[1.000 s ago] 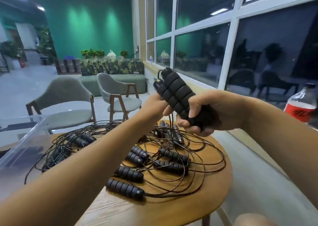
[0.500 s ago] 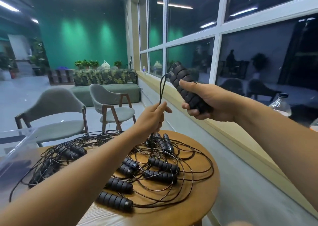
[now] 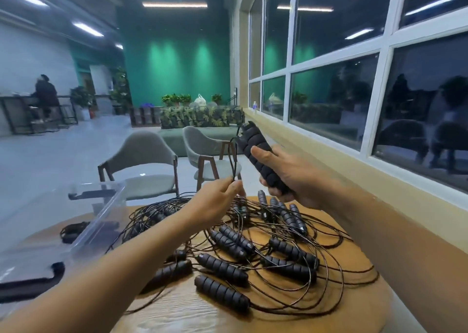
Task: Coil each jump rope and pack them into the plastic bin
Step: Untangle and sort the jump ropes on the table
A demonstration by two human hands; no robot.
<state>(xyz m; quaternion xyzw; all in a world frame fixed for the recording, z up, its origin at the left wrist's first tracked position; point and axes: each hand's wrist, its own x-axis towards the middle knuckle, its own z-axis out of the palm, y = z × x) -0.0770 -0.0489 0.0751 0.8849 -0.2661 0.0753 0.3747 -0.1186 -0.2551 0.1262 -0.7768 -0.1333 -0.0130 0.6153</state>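
Observation:
My right hand (image 3: 291, 178) grips a pair of black ribbed jump-rope handles (image 3: 255, 145), held together and tilted up above the table. Their thin black cord (image 3: 234, 163) drops from the handle tops to my left hand (image 3: 215, 201), which pinches it just above the pile. Several more black handles (image 3: 222, 267) and tangled cords (image 3: 326, 277) lie spread over the round wooden table (image 3: 192, 312). The clear plastic bin (image 3: 98, 221) stands at the left, with a dark coiled rope (image 3: 73, 230) inside it.
Two grey chairs (image 3: 141, 160) stand just beyond the table. A windowed wall with a yellow sill (image 3: 379, 180) runs along the right. A black bin clasp (image 3: 30, 284) sits at the near left edge. A person sits far off at the left.
My right hand has lowered the handles toward the table. My left hand has slid down the cord and stays pinched on it. The camera has tilted up.

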